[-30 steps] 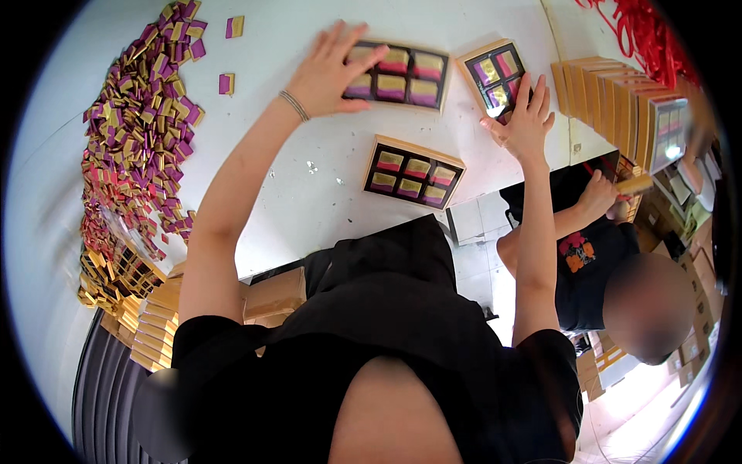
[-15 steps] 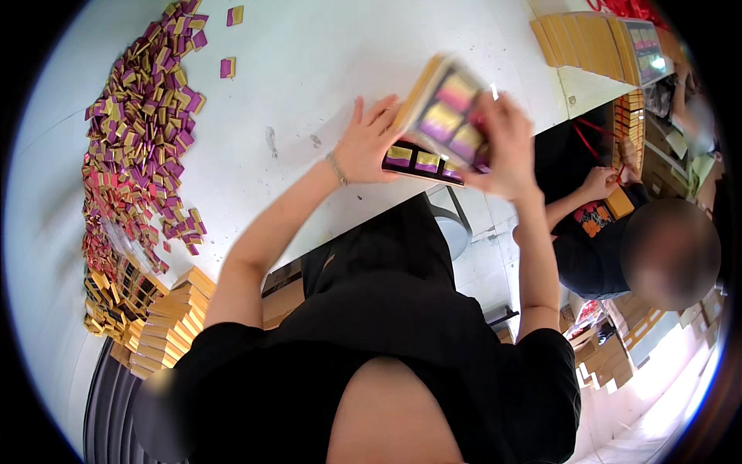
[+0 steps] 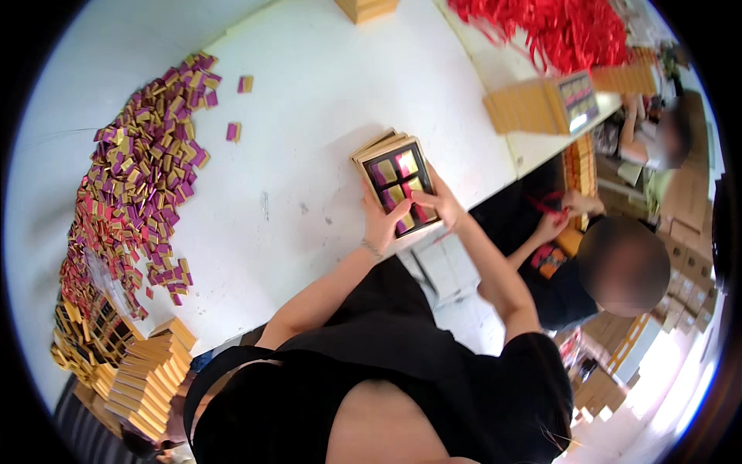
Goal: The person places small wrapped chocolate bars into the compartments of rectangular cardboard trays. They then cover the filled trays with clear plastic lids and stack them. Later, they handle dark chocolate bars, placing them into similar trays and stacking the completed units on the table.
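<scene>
Keeping the stacked boxes [image 3: 374,146] square, I judged, called for even pressure from both sides, with thumbs light on the wrapped pieces [image 3: 406,162]. My left hand [image 3: 379,227] had its grip clamped on their left side, thumb across the top; the boxes were at the surface's [image 3: 325,116] near edge; my right hand [image 3: 448,204] clamped the right side, its underside fingers hidden.

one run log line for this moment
left hand: holding compartmented-box stack, left side | right hand: same stack, right side | far left: wrapped-piece pile | upper right: red ribbons
</scene>
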Tool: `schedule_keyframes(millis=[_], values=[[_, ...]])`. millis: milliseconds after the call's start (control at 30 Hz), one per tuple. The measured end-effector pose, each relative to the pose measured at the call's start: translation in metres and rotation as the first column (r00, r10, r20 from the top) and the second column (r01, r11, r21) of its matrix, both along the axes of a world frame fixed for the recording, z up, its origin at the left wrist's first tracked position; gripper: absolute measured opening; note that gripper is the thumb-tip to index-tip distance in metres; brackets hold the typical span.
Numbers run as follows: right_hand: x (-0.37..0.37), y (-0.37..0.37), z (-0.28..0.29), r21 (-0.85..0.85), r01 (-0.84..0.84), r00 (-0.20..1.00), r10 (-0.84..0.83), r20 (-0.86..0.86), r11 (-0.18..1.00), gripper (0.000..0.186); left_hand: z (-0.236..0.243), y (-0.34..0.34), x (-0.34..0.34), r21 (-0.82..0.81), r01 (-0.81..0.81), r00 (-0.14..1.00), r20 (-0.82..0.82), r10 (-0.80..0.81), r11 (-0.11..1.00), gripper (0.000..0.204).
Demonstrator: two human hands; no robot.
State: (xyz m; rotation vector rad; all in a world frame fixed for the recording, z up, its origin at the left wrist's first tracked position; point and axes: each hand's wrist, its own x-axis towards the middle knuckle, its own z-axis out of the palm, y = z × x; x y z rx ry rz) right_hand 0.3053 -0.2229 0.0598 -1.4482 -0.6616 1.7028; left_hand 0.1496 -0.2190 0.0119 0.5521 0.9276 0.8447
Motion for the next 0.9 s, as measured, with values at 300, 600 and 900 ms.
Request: schedule_keyframes(millis=[300, 600, 900], values=[[0.065, 0.279, 0.215, 0.467, -0.102, 0.976, -0.001, 0.216, 0.878, 0.043, 0.217, 0.309, 0.047, 0.565, 0.195, 0.96, -0.276, -0.039, 0.802, 0.072], [0.112, 0.453, 0.207, 0.169, -0.085, 0.996, 0.088, -0.012, 0.982, 0.047, 0.185, 0.455, 0.074, 0.262, 0.032, 0.998, 0.041, -0.044, 0.964, 0.082], [0.193, 0.484, 0.059, 0.123, 0.038, 0.998, -0.043, 0.036, 0.992, 0.042, 0.115, 0.47, 0.079, 0.091, -0.038, 0.934, 0.356, 0.004, 0.995, 0.081]])
